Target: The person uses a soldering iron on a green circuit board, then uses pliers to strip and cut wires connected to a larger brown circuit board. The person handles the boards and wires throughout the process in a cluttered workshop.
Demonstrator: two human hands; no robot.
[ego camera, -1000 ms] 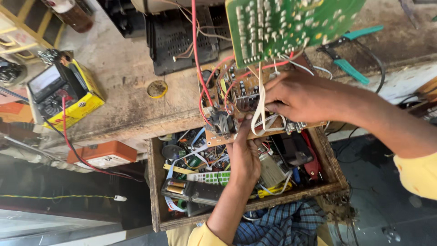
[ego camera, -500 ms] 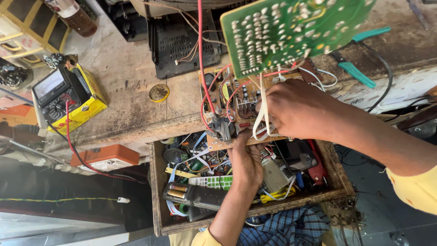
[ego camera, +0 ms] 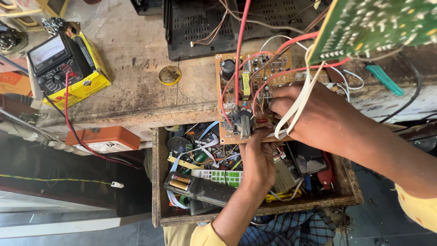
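A tan circuit board with red and white wires lies over the workbench's front edge. My left hand comes up from below and grips the board's lower edge near a small grey part. My right hand reaches in from the right, its fingers resting on the board's components among the white wires. A green circuit board hangs tilted above my right hand, joined by the wires.
An open wooden drawer below holds a remote, batteries, cables and parts. A multimeter on a yellow box sits at left, with a small round tin, a black plastic casing behind, and an orange box.
The view has closed in on the tan board. My right hand moved down onto its components; my left hand stays on the lower edge. The green board shifted up and right.
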